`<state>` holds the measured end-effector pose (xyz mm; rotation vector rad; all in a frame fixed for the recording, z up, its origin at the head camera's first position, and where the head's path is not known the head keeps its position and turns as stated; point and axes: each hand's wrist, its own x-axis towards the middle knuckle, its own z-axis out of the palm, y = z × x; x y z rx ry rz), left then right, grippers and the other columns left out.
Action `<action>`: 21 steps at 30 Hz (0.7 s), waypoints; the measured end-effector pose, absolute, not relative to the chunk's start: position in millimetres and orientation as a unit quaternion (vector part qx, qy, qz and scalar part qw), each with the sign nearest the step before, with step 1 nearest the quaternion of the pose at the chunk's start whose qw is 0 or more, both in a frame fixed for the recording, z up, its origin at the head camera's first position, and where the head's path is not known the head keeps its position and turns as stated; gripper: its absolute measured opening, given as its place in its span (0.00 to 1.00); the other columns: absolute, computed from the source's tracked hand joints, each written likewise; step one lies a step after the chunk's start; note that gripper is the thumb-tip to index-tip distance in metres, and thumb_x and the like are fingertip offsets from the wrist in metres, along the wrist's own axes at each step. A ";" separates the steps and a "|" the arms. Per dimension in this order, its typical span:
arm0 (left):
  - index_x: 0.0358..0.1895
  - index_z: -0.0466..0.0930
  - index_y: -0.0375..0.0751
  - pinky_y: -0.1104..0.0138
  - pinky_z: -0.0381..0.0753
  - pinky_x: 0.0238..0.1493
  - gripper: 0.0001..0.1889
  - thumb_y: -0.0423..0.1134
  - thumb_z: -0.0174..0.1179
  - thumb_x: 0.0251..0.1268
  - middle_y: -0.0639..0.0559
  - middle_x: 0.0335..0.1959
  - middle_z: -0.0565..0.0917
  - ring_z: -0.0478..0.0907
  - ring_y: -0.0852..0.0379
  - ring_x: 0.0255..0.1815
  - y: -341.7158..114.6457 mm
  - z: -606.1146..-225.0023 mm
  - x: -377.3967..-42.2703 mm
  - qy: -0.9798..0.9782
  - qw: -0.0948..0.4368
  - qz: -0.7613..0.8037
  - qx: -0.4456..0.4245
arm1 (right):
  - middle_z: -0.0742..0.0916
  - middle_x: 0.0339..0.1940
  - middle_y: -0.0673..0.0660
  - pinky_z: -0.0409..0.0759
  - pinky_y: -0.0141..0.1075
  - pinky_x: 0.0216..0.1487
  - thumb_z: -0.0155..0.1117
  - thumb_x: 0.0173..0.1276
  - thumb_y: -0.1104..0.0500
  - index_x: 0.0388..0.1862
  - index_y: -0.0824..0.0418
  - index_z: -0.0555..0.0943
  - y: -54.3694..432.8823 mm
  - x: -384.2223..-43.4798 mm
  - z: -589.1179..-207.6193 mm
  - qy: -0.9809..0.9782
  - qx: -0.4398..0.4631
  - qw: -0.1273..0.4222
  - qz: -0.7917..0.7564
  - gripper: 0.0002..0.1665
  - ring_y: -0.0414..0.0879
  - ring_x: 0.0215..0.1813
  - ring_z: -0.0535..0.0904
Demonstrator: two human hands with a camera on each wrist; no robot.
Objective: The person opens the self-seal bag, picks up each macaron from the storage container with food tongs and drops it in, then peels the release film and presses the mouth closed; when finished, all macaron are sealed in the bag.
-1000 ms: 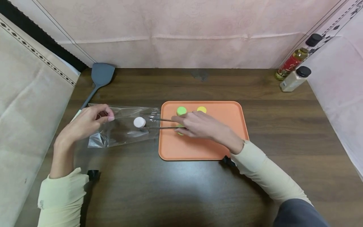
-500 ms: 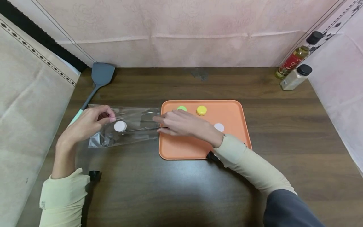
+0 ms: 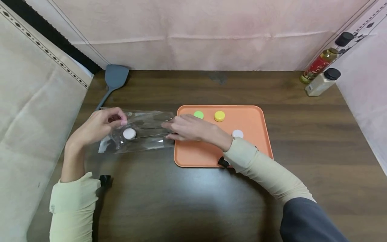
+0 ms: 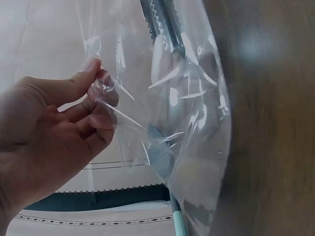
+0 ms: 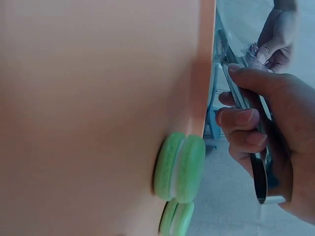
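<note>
My left hand (image 3: 98, 126) pinches the upper side of a clear plastic bag (image 3: 151, 145); the left wrist view shows thumb and fingertips (image 4: 91, 66) on the film. My right hand (image 3: 190, 127) grips metal tongs (image 5: 241, 96), whose long arms reach leftward into the bag. A white macaron (image 3: 129, 133) is inside the bag by the serrated tong tips (image 4: 156, 19); whether they still clamp it I cannot tell. On the orange tray (image 3: 199, 161) are a yellow macaron (image 3: 219, 116), another white macaron (image 3: 237, 133) and green macarons (image 5: 179, 167), partly hidden by my right hand in the head view.
A grey-blue spatula (image 3: 116, 76) lies behind my left hand, its handle running under it. At the back right stand an oil bottle (image 3: 320, 65) and a black-capped shaker (image 3: 321, 83). Pale cloth (image 3: 211, 37) bounds the brown table.
My right hand has moved left, carrying the tongs and white macaron deeper into the bag. Through the last half second both hands stay nearly in place; the head view has shifted slightly.
</note>
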<state>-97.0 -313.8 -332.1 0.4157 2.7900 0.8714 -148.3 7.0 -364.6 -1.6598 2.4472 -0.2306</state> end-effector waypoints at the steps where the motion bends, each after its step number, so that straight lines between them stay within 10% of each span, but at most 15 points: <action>1: 0.46 0.84 0.39 0.68 0.74 0.36 0.04 0.30 0.60 0.84 0.46 0.40 0.85 0.75 0.56 0.35 -313.0 -330.9 -97.8 0.939 0.102 0.295 0.143 | 0.85 0.25 0.56 0.59 0.31 0.25 0.62 0.88 0.49 0.75 0.65 0.79 5.9 -148.8 -364.9 0.820 -0.560 0.087 -0.077 0.27 0.49 0.28 0.85; 21: 0.47 0.83 0.36 0.67 0.77 0.35 0.04 0.30 0.59 0.85 0.42 0.39 0.85 0.78 0.52 0.36 -309.4 -329.4 -105.4 0.926 0.140 0.318 0.150 | 0.89 0.34 0.58 0.85 0.43 0.37 0.60 0.89 0.47 0.71 0.64 0.79 -27.4 -158.5 -369.1 0.803 -0.585 0.085 -0.070 0.26 0.51 0.36 0.89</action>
